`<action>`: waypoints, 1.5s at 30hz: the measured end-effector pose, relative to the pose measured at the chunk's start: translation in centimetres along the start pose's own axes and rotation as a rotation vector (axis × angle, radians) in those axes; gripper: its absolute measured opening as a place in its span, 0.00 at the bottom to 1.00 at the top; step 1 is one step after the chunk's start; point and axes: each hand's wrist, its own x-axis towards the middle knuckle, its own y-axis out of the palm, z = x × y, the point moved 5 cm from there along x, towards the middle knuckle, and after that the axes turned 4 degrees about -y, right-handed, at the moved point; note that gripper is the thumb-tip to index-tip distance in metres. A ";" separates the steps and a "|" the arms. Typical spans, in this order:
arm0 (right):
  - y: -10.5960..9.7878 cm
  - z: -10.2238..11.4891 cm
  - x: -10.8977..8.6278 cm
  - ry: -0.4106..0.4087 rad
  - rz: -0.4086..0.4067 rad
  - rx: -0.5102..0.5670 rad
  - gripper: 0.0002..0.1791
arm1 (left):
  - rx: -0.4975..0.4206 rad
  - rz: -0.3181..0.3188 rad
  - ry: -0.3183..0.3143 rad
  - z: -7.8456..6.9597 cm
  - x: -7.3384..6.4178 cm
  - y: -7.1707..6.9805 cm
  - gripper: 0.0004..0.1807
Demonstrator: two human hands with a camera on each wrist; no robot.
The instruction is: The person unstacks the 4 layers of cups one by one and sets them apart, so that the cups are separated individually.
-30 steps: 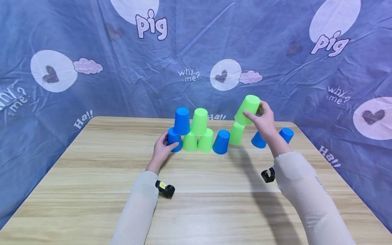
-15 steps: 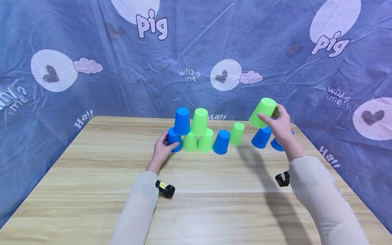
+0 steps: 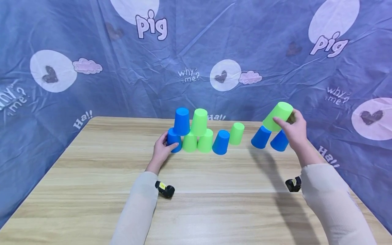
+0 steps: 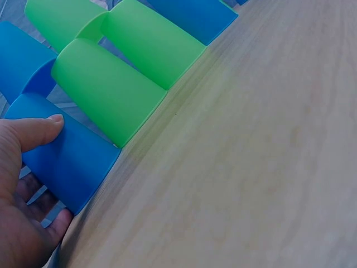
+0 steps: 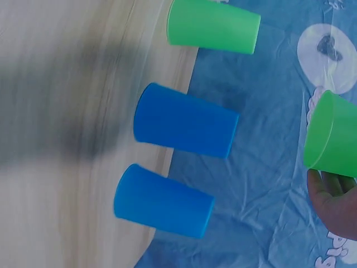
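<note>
My left hand (image 3: 160, 151) grips the blue cup (image 4: 72, 153) at the left end of a row, thumb on the near side, fingers round the back. Two upside-down green cups (image 3: 205, 141) stand beside it. Above that row rest an upper blue cup (image 3: 182, 121) and an upper green cup (image 3: 199, 121). Raised at the right, a tilted, upside-down green cup (image 3: 279, 116) is held in my right hand (image 3: 296, 130), its thumb across the near side. Below it, two blue cups (image 5: 187, 120) stand a small gap apart; in the right wrist view the held cup is clear of both.
Between the stack and the right-hand pair stand another blue cup (image 3: 221, 142) and, slightly farther back, a green cup (image 3: 237, 133). All are upside down on the wooden table (image 3: 199, 211). A printed blue cloth (image 3: 196, 41) hangs behind the table's back edge.
My right hand has carried the green cup rightward, from over the back green cup to above the two blue cups at the right. The left hand and the stack have stayed put.
</note>
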 end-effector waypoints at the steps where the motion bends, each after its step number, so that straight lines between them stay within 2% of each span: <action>1: -0.1 0.3 -0.3 0.012 0.008 -0.021 0.35 | -0.001 -0.001 -0.001 0.0 0.0 0.0 0.35; 3: -0.9 -0.4 -0.6 0.037 -0.029 -0.003 0.34 | 0.000 -0.001 -0.002 0.1 0.0 0.0 0.34; 5: -1.9 -2.0 -0.4 0.043 -0.055 0.024 0.34 | -0.001 0.001 0.000 0.1 0.1 0.1 0.34; 7: -3.1 -4.0 0.0 0.050 -0.091 0.060 0.34 | -0.001 0.003 0.005 0.0 0.1 0.1 0.34; 10: -4.8 -7.4 0.8 0.063 -0.108 0.039 0.34 | -0.009 0.004 0.005 -0.1 0.1 0.2 0.34; 13: -6.4 -10.9 1.6 0.031 -0.129 0.031 0.35 | -0.017 0.004 0.000 -0.1 0.1 0.2 0.34; 16: -7.8 -13.2 2.0 0.009 -0.146 0.013 0.35 | -0.018 0.001 -0.002 0.0 0.1 0.2 0.34; 26: -9.6 -12.5 -0.7 0.086 -0.215 0.020 0.35 | -0.013 0.005 0.000 -0.1 -0.2 0.3 0.34; 29: -9.2 -10.7 -2.1 0.126 -0.233 0.001 0.34 | -0.015 0.003 -0.004 0.0 -0.1 0.3 0.34; 30: -8.9 -9.8 -2.7 0.138 -0.248 0.015 0.34 | -0.016 0.005 -0.003 0.1 -0.1 0.3 0.34; 31: -8.6 -8.6 -3.3 0.159 -0.257 -0.014 0.34 | -0.018 0.005 -0.003 0.2 0.0 0.3 0.34; 33: -7.8 -6.3 -4.4 0.229 -0.277 -0.024 0.35 | -0.019 0.005 -0.002 0.2 0.0 0.3 0.34; 36: -7.1 -4.7 -5.4 0.283 -0.288 -0.046 0.37 | -0.019 0.004 0.000 0.3 0.1 0.3 0.34; 38: -7.4 -5.5 -5.3 0.306 -0.295 -0.060 0.38 | -0.019 0.000 -0.003 0.3 0.1 0.2 0.34; 41: -8.7 -9.2 -4.4 0.269 -0.306 -0.082 0.38 | -0.023 0.001 0.000 0.3 0.1 0.1 0.34; 43: -9.5 -11.7 -3.7 0.245 -0.319 -0.028 0.39 | -0.025 0.000 0.000 0.3 0.1 0.1 0.34; 45: -9.9 -12.8 -3.4 0.234 -0.322 -0.014 0.40 | -0.026 0.000 0.001 0.3 0.1 0.0 0.34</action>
